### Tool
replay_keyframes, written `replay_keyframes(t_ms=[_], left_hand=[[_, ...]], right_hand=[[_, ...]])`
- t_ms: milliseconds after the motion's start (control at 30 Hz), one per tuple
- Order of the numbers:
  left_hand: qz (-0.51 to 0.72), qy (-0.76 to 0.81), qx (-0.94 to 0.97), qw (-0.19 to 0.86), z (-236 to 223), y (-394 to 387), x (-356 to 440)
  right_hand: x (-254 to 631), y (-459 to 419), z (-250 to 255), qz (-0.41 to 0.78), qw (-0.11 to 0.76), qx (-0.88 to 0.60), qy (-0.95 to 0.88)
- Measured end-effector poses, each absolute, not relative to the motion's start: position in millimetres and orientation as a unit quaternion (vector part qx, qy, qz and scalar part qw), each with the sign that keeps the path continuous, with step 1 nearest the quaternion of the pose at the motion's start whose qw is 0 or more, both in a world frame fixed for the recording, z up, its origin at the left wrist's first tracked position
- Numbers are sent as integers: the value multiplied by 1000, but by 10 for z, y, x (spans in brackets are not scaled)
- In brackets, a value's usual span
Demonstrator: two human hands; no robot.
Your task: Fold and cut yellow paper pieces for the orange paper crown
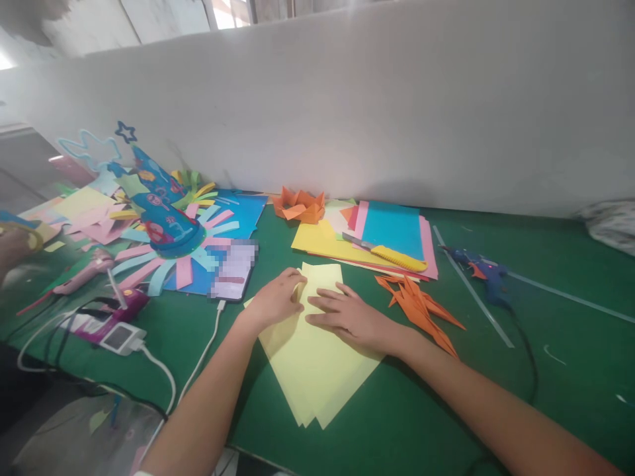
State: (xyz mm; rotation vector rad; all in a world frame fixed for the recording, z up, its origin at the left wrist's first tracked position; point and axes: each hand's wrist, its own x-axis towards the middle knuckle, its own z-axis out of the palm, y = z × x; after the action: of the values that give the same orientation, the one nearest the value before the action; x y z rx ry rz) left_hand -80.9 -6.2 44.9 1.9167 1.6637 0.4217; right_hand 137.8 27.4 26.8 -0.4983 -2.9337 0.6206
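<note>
A stack of pale yellow paper sheets (312, 370) lies on the green table (426, 410) in front of me. My left hand (276, 299) rests on the upper left part of the top sheet, fingers curled and pinching a folded edge of it. My right hand (347, 314) lies flat on the sheet beside it, fingers stretched out and pressing the paper down. The two hands almost touch at the fold.
An orange folded paper figure (421, 307) lies right of my hand. A yellow utility knife (391, 254) rests on coloured sheets (394, 228). There is an orange paper crown (299, 205), a blue glue gun (483, 270), a phone (233, 271), a blue decorated cone (161, 208), and another person's hand (12, 244) at far left.
</note>
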Motion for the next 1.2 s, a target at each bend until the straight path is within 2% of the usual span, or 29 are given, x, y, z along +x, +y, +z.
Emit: replay_keyframes(t_ms=[167, 400, 600, 867, 1033, 1200], left_hand=[[128, 616, 743, 228, 502, -71, -798], [159, 571, 747, 302, 458, -50, -841], [164, 515, 791, 288, 472, -66, -800], [155, 530, 780, 295, 528, -115, -690], [147, 557, 765, 287, 546, -129, -646], [129, 563, 764, 289, 532, -127, -644]], right_hand=[[1370, 269, 272, 193, 57, -159, -967], [1369, 267, 282, 193, 58, -154, -967], [1362, 278, 275, 210, 40, -162, -963], [1397, 252, 397, 250, 87, -162, -951], [1456, 275, 520, 341, 90, -208, -912], [1387, 405, 463, 287, 123, -299, -902]])
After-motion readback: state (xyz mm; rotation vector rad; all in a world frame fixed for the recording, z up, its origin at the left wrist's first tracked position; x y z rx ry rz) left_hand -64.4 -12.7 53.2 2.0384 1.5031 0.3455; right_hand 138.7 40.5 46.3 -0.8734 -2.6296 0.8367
